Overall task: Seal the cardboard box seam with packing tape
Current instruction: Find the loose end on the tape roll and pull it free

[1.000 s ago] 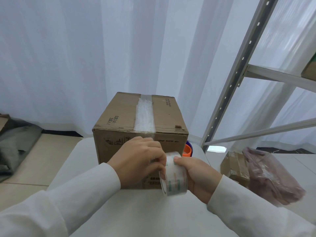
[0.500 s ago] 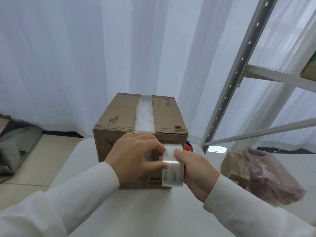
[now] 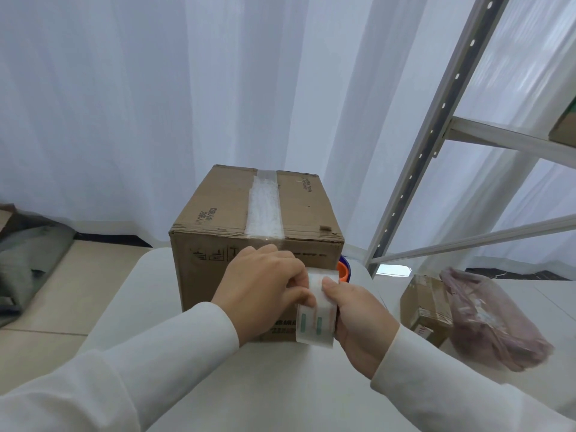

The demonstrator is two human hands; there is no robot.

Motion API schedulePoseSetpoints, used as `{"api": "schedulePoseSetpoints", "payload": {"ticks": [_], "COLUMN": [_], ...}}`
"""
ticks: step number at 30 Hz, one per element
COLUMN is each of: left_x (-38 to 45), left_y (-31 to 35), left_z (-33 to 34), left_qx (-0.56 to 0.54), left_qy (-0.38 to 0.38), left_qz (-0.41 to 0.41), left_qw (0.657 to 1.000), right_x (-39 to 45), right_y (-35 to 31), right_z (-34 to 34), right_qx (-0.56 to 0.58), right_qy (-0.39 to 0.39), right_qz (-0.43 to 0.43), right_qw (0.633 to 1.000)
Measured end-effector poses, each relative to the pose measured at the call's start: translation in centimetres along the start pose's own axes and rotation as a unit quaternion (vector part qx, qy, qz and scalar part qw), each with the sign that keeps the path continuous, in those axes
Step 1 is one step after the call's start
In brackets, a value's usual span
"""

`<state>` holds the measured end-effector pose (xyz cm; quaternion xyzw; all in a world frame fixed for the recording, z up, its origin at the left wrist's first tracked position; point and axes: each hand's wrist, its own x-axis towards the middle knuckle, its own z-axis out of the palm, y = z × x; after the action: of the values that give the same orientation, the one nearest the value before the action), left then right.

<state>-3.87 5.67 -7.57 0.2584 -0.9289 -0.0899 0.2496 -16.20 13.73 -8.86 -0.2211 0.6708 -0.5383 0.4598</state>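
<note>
Standing on a white table (image 3: 280, 385), the cardboard box (image 3: 218, 213) carries a clear tape strip (image 3: 265, 210) along its top seam, running over the near edge. Against the box's front face, the left hand (image 3: 258, 291) lies knuckles up, fingers curled and pinching the packing tape roll (image 3: 316, 319). The right hand (image 3: 358, 319) grips the roll's other side, thumb on top.

A brown cardboard box (image 3: 218, 244) with black printed markings and a clear, whitish tape strip (image 3: 265, 210) sat on a white counter (image 3: 249, 385), beside a clear tape roll (image 3: 316, 319) with green and orange label bars, before pale white curtains (image 3: 156, 88).
</note>
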Motion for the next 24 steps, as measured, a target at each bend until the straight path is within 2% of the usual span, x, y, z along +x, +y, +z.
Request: {"api": "schedulePoseSetpoints", "payload": {"ticks": [3, 10, 19, 24], "left_x": [-0.26, -0.7, -0.5, -0.57], "left_y": [0.11, -0.21, 0.38, 0.2], "left_z": [0.28, -0.13, 0.4, 0.52], "left_qx": [0.007, 0.035, 0.059, 0.034], "left_qy": [-0.02, 0.008, -0.014, 0.008], "left_qz": [-0.004, -0.031, -0.015, -0.022], "left_qw": [1.0, 0.999, 0.998, 0.999], "right_x": [0.24, 0.0, 0.26, 0.33], "right_y": [0.26, 0.18, 0.48, 0.14], "right_z": [-0.05, 0.23, -0.12, -0.26], "right_qx": [-0.026, 0.002, -0.008, -0.005], "right_qy": [0.004, -0.011, 0.0, -0.005], "right_qz": [-0.006, 0.006, 0.016, 0.023], "right_qw": [1.0, 1.0, 1.0, 1.0]}}
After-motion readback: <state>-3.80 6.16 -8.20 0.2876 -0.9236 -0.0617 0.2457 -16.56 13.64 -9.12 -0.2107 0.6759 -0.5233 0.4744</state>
